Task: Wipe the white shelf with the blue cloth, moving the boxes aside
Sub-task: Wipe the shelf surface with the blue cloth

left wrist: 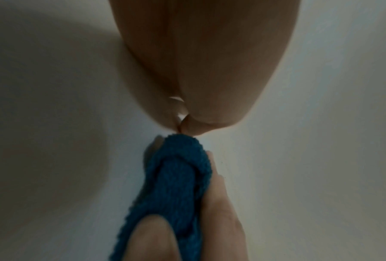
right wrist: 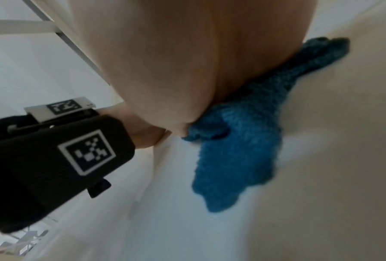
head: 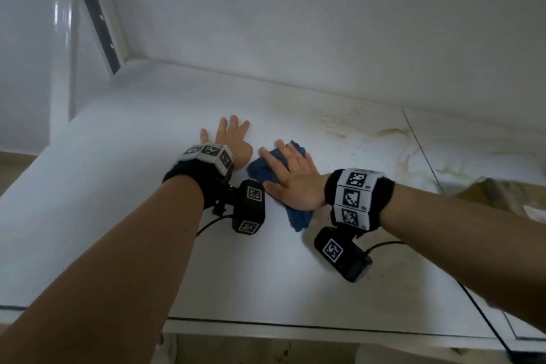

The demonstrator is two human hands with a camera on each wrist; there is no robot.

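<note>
Right hand (head: 292,177) pressing flat, fingers straight, on crumpled blue cloth (head: 298,216), left hand (head: 230,142) splayed, grasping nothing, on stained white shelf (head: 118,186).

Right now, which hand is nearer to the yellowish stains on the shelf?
The right hand, flat on the blue cloth, lies closer to the stains. The left hand rests further left, beyond the cloth.

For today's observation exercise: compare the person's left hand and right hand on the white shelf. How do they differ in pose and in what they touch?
The left hand lies on the bare white shelf with fingers spread; the right hand presses flat on the blue cloth. The left hand's fingers point toward the back wall, while the right hand angles to the left, toward the other hand. The left hand lies on clean shelf; yellowish stains lie to the right hand's side. Both are open, palm down, wearing marker wristbands.
</note>
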